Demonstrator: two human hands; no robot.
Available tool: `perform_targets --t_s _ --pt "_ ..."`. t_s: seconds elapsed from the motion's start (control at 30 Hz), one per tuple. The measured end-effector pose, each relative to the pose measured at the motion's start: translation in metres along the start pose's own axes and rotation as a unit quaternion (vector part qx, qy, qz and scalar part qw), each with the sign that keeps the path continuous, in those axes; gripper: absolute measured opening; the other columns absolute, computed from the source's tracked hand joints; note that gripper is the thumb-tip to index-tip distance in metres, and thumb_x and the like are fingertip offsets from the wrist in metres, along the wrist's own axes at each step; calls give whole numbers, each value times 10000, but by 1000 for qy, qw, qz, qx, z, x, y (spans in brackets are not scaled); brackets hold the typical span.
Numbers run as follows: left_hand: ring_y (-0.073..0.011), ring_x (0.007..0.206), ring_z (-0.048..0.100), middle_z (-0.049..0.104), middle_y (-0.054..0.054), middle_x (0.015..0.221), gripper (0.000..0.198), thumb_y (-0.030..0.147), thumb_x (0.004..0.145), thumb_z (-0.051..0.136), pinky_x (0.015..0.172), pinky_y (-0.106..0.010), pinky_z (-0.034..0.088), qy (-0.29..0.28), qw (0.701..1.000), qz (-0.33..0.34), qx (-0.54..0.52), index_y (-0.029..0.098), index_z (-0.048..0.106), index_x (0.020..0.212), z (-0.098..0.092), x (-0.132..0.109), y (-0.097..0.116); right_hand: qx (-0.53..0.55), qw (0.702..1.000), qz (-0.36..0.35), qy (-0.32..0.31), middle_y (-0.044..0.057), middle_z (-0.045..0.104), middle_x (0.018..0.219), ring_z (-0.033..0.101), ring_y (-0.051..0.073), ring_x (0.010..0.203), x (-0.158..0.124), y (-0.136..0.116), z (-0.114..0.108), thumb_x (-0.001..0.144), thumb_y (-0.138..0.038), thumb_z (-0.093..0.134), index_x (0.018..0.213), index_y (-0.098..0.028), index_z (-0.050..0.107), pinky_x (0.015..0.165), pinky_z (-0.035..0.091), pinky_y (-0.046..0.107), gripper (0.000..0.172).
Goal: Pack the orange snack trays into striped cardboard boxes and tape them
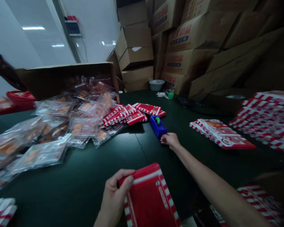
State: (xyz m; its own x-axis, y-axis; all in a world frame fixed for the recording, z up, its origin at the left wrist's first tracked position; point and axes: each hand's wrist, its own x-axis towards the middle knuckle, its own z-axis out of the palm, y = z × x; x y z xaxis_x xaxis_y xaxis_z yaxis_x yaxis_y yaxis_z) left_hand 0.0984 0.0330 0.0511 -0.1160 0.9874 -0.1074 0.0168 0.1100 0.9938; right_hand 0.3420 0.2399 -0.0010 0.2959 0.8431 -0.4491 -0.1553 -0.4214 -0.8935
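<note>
My left hand (115, 195) grips the top corner of a flat red-and-white striped packet (150, 198) at the bottom of the view, with the thumb across its face. My right arm stretches across the dark green table (85, 176), and my right hand (170, 141) rests with its fingertips at the near corner of a blue tape dispenser (157, 126). The dispenser has a green part on top. Whether those fingers pinch anything is too small to tell.
Clear plastic packs of orange food (49, 132) lie heaped at left before an open cardboard box (66, 77). Red-and-white packets lie loose at centre (124, 115) and stacked at right (267, 121). Printed cartons (191, 47) tower behind a grey bowl (156, 85).
</note>
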Motion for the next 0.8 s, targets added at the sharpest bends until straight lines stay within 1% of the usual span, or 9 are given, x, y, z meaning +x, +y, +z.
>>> perform_targets --t_s 0.1,0.17,0.23,0.3,0.33,0.37,0.43,0.53,0.8 --pt "-190 830 683 748 -54 919 196 344 847 661 736 -260 549 52 981 176 65 196 740 947 -8 -8 29 2 1000 -9 -9 67 641 1061 641 159 839 -20 -17 -4 940 -327 587 1127 -140 602 710 561 329 264" --pt "-183 907 690 736 -62 1014 179 200 871 623 807 -266 554 69 932 326 141 219 720 1021 -6 -17 36 17 999 -34 -35 16 640 865 601 106 672 -49 -27 -14 944 -303 578 992 -137 624 602 525 253 179" --pt "-180 963 689 713 -84 1085 292 95 863 598 835 -261 561 61 873 433 217 225 684 1110 1 -26 33 40 994 -65 -81 -40 558 624 513 75 515 -95 -30 -31 912 -274 611 807 -151 620 502 450 203 162" --pt "-182 985 687 698 -104 1115 362 52 862 583 823 -251 574 52 836 475 272 220 647 1176 10 -35 26 58 982 -91 -152 -56 483 474 462 80 433 -151 -22 -49 822 -304 704 683 -173 610 445 392 209 213" --pt "-184 994 685 693 -111 1120 373 44 865 578 827 -252 578 51 826 481 290 217 636 1191 15 -39 22 63 973 -99 -197 -53 482 437 449 86 402 -180 -15 -55 752 -350 764 655 -177 617 421 369 220 247" --pt "-187 1003 683 690 -116 1127 375 40 867 577 838 -260 581 52 818 486 303 215 629 1194 19 -43 18 65 952 -112 -278 -46 496 421 444 84 384 -206 -8 -60 731 -397 778 648 -177 622 410 350 220 282" --pt "-194 1018 681 686 -123 1128 364 36 869 580 856 -282 587 51 805 501 314 206 624 1186 27 -50 14 71 926 -102 -357 -35 526 417 455 78 375 -243 8 -62 728 -444 775 647 -172 628 405 331 208 320" --pt "-213 1069 667 689 -133 1115 336 33 876 576 893 -341 592 36 776 550 306 178 617 1176 38 -55 6 92 929 -71 -350 -42 530 420 462 69 375 -257 27 -61 713 -455 784 636 -164 611 396 328 190 347" --pt "-228 1094 665 734 -141 1069 246 52 883 592 1002 -411 532 20 731 610 304 120 647 1113 55 -54 -23 89 956 -50 -275 -54 526 436 460 63 378 -238 63 -73 641 -536 804 608 -167 530 382 348 187 460"
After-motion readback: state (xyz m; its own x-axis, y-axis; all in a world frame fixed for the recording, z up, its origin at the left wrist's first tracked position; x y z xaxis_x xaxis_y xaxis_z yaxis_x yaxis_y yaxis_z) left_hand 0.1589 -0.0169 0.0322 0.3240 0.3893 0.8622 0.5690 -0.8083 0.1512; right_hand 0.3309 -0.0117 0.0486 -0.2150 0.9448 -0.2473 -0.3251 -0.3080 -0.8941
